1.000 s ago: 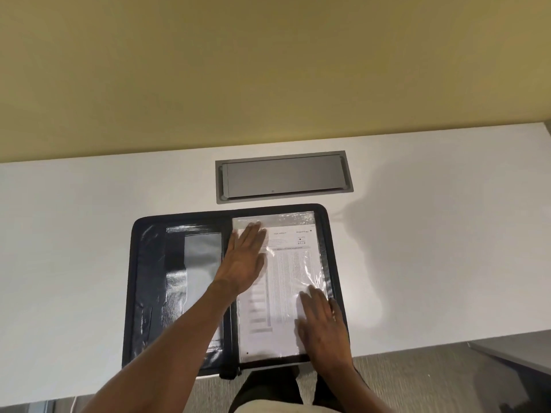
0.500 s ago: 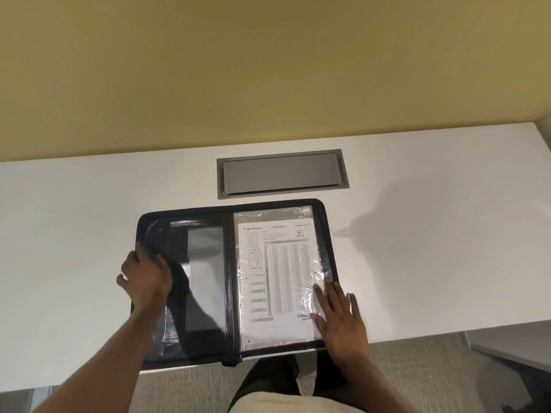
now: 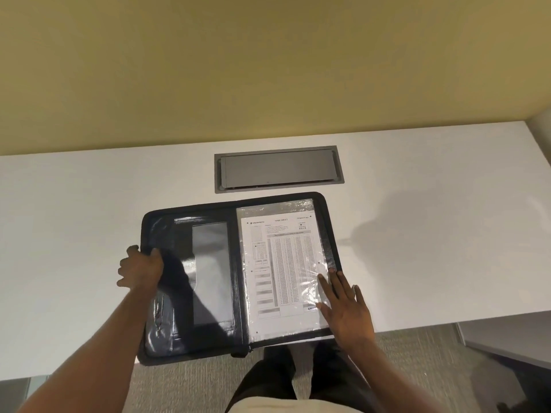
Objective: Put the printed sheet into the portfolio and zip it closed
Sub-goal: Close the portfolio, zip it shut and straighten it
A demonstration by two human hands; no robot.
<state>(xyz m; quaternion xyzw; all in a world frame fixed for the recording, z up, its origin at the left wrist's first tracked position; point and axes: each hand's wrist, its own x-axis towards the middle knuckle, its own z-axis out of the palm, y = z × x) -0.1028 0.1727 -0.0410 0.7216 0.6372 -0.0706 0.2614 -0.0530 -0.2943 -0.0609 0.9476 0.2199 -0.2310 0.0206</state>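
You were set to fold the open portfolio (image 3: 205, 281) shut
Printed sheet (image 3: 283, 272) lay in its right half; your left hand (image 3: 140, 268) gripped its left edge, your right hand (image 3: 343, 308) lay flat on the sheet; slide that away first

Open portfolio (image 3: 190, 281) lies flat on the desk (image 3: 89, 222), overhanging the near edge in front of you. The printed sheet (image 3: 283, 263) sits in its right half, at 3 o'clock of the spine. At 12 o'clock, just behind the portfolio, a cable hatch (image 3: 278, 169) is set into the desk. Your left hand (image 3: 141, 268) grips the portfolio's 9 o'clock edge; your right hand (image 3: 346, 308) lies flat on the sheet's 4 o'clock corner.
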